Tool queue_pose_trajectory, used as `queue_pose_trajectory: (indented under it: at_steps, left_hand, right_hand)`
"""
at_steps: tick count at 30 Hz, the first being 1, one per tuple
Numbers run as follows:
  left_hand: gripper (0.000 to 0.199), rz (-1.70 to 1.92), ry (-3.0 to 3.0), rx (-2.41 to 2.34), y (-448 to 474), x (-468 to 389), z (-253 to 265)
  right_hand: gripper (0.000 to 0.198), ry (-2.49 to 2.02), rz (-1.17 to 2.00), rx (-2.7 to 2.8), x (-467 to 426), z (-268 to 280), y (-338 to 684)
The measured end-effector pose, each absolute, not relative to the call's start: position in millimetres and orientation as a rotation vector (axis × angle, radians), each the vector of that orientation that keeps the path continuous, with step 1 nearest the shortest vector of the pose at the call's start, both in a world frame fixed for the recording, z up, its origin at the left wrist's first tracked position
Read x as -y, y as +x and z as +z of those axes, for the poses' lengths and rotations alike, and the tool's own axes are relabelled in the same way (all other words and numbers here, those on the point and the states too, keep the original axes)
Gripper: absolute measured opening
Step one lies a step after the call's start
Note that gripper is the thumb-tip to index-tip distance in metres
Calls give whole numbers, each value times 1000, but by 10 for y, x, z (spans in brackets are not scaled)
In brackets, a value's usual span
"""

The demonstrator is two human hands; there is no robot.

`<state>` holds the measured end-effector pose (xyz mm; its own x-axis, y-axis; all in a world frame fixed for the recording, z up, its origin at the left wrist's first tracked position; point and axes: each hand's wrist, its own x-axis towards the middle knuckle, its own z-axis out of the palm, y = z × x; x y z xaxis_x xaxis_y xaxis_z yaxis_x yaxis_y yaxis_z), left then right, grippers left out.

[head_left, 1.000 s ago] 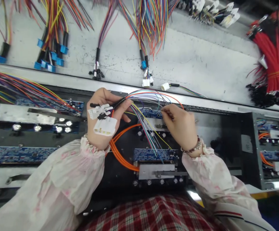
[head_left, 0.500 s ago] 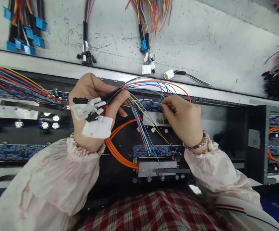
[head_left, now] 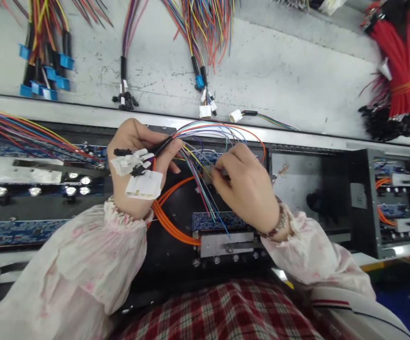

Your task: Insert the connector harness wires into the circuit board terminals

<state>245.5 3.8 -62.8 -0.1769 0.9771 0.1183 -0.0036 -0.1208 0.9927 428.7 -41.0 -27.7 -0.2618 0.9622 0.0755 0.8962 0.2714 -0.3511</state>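
My left hand (head_left: 137, 156) is closed around the black sleeve of a wire harness (head_left: 163, 145). White and black connectors (head_left: 144, 184) hang from the harness over my left palm and wrist. Its loose coloured wires (head_left: 205, 189) fan out to the right, some arching upward, others drooping over the dark chassis. My right hand (head_left: 245, 184) pinches among these wires with thumb and forefinger together; a thin wire end seems to be between them. Below both hands lie blue circuit boards (head_left: 219, 220) and a bundle of orange cables (head_left: 176, 231).
On the grey ledge behind lie harnesses with blue connectors (head_left: 45, 80), a small black-ended harness (head_left: 125, 97), one with a white connector (head_left: 205, 111) and a short cable (head_left: 252, 114). A bundle of red wires (head_left: 397, 71) lies at far right. More coloured wires (head_left: 31, 132) stretch across the left.
My right hand has moved left, closer to my left hand and into the fanned wires. My left hand still grips the harness. The whole view has shifted somewhat.
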Motion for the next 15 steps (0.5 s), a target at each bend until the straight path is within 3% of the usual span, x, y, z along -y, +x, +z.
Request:
queue_pose_trajectory:
  at_steps: [7, 15]
  left_hand:
    - [33, 1420, 1194, -1250, 2469, -34, -631]
    - [32, 1347, 1245, -1393, 2472, -8, -576]
  right_hand:
    - [11, -1836, 61, 2088, 524, -186, 4777]
    - [6, -1809, 109, 1990, 411, -485, 4740]
